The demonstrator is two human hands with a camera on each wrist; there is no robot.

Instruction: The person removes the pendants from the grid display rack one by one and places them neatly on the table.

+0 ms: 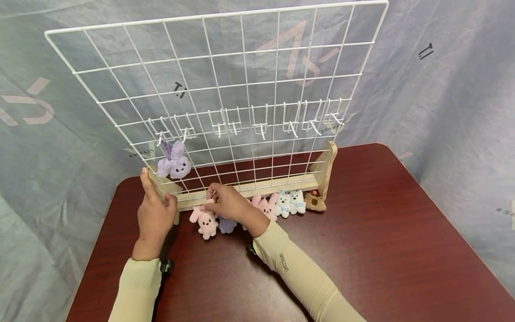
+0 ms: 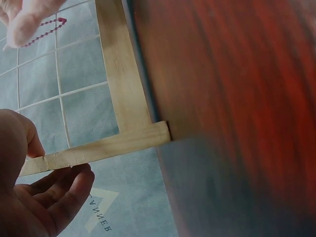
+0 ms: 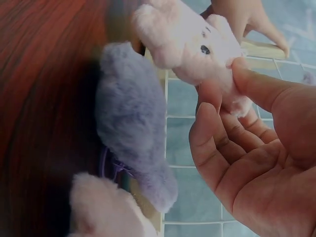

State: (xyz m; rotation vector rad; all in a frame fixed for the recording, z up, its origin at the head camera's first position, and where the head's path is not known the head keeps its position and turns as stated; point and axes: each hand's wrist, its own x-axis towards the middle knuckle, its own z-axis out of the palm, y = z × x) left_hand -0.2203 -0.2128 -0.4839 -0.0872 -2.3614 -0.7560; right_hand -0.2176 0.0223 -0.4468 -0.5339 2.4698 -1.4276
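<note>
Between thumb and fingers, my right hand (image 1: 231,205) pinches a pink plush bunny keychain (image 1: 207,223) by its ear end, at the front of the wooden base bar. In the right wrist view the bunny (image 3: 197,47) tilts from the fingertips. My left hand (image 1: 156,217) grips the left wooden foot (image 2: 98,150) of the rack, thumb on one side and fingers on the other. A lilac plush bunny (image 1: 177,164) hangs from the leftmost hook of the white wire grid (image 1: 217,55). Another lilac plush (image 3: 131,98) lies beside the held bunny. A pink ball chain (image 2: 43,35) shows by the right fingers.
Several white hooks (image 1: 262,127) line the grid to the right. Along its base lie a pink bunny (image 1: 267,208), two white plushes (image 1: 297,202) and a brown plush (image 1: 315,202). The dark red table (image 1: 362,232) extends right and forward; grey cloth (image 1: 454,116) surrounds it.
</note>
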